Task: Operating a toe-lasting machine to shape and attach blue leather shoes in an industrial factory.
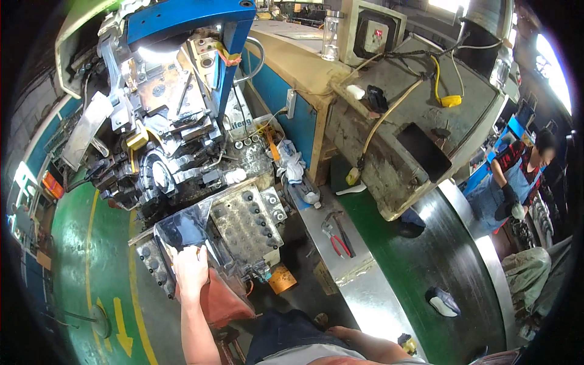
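My left hand (191, 267) reaches forward at the near edge of a dark, glossy sheet (182, 227) on the front of the machine. Its fingers are bent and closed at that edge; what lies beneath them is hidden. Just below the wrist hangs a reddish-brown flap (226, 299). Beside the sheet is a worn metal control panel (243, 225) with several black knobs. At the bottom, my right hand (339, 333) is close to my dark shorts, with its fingers not clearly visible.
The machine (164, 140) has a blue frame (188, 21). Red-handled pliers (336, 241) lie on a metal ledge (316, 219) at right. Beyond it, a green conveyor belt (395, 261) carries a dark shoe (443, 302). A co-worker (508, 182) in an apron and dark gloves is at far right.
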A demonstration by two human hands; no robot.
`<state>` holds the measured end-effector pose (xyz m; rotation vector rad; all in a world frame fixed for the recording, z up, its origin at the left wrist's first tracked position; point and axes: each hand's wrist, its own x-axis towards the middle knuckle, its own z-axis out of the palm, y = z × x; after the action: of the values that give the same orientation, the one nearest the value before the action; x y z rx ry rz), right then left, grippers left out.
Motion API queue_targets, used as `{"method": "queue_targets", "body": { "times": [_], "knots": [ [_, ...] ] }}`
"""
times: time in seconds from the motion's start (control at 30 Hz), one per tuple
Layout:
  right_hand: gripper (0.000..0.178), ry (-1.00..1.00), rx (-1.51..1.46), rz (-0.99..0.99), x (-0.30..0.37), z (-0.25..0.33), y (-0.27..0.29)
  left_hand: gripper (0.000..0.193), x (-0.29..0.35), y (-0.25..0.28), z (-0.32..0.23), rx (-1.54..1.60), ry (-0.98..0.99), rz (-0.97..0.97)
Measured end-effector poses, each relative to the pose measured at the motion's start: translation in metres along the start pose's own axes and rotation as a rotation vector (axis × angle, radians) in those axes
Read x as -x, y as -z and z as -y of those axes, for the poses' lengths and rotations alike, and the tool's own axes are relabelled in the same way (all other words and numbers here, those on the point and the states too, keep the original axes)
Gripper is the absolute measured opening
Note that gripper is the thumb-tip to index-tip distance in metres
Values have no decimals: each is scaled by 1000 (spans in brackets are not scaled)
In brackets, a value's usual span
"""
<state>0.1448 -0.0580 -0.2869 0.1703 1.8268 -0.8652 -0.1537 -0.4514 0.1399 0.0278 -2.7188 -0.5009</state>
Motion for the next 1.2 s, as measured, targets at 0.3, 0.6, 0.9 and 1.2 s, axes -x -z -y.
{"method": "queue_targets", "body": {
  "times": [0.3, 0.6, 0.9, 1.2],
  "knots": [
    [55, -63, 21, 0, -23, -38, -2, 31, 1, -10, 2, 32, -48, -35],
    [47, -52, -25, -40, 9, 2, 4, 29, 5, -8, 9, -18, -63, -33],
    [48, -61, -39, -148, 29, 4, 0, 29, 5, -11, 8, -29, -59, -1],
    [53, -82, -94, -199, 42, 17, 2, 30, 4, -12, 11, -47, -52, 7]
  ]
}}
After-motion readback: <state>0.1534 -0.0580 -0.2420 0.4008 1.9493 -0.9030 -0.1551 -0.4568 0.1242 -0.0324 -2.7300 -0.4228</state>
